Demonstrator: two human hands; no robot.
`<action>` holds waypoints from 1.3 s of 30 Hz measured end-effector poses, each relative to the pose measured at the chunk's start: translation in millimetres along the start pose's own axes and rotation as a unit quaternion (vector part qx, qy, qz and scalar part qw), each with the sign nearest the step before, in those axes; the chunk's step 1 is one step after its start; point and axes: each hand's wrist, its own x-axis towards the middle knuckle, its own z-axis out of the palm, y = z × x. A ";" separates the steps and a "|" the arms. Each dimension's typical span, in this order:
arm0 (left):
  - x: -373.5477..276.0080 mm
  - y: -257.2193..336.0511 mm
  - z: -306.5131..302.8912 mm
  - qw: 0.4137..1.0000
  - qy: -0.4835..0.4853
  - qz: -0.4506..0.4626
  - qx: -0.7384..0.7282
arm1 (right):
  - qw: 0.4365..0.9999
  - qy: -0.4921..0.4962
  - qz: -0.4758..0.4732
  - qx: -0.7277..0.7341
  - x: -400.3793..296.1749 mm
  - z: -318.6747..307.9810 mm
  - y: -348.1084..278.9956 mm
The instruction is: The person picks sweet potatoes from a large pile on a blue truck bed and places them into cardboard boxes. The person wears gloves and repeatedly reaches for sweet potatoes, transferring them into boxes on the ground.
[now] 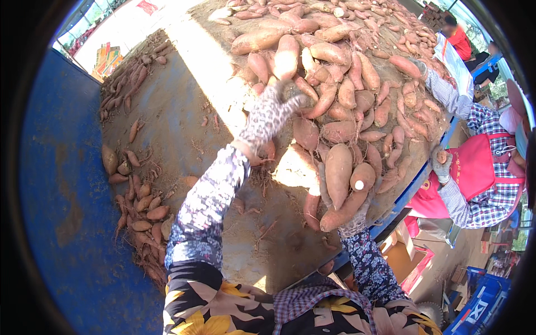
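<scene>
My left hand (pixel 268 113), in a leopard-print glove, reaches over the near edge of a heap of sweet potatoes (pixel 331 83). Its thumb is spread away from the fingers, motion blurs it, and no held piece shows. Lower right, my right hand (pixel 354 224) wears a similar glove and is cupped around several large sweet potatoes. Among these are an upright one (pixel 339 171) and a long one (pixel 345 213) lying across the wrist side. Most of the right palm and fingers is hidden behind them. Rootlets hang from many of the pieces.
A blue metal wall (pixel 63 167) rises at left, smaller sweet potatoes (pixel 146 217) banked along it. At right, a co-worker in a red apron (pixel 469 167) reaches into the heap with gloved hands. Cardboard boxes (pixel 402 251) and a blue crate (pixel 477 301) stand below the right edge.
</scene>
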 end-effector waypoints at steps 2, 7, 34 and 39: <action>73.9 -23.1 -0.1 0.983 0.158 0.027 0.090 | 0.986 -0.003 -0.074 -0.147 -9.1 -13.0 2.7; 157.0 -74.5 11.5 0.970 0.198 -0.089 0.111 | 0.973 0.011 0.142 0.182 -47.4 -72.4 13.6; -280.6 96.0 243.1 0.956 -0.240 0.032 -0.166 | 0.758 0.214 0.235 0.570 -296.6 -371.6 93.4; -294.3 131.9 297.5 0.957 -0.272 -0.020 -0.096 | 0.919 0.182 0.302 0.175 -279.6 -373.5 113.6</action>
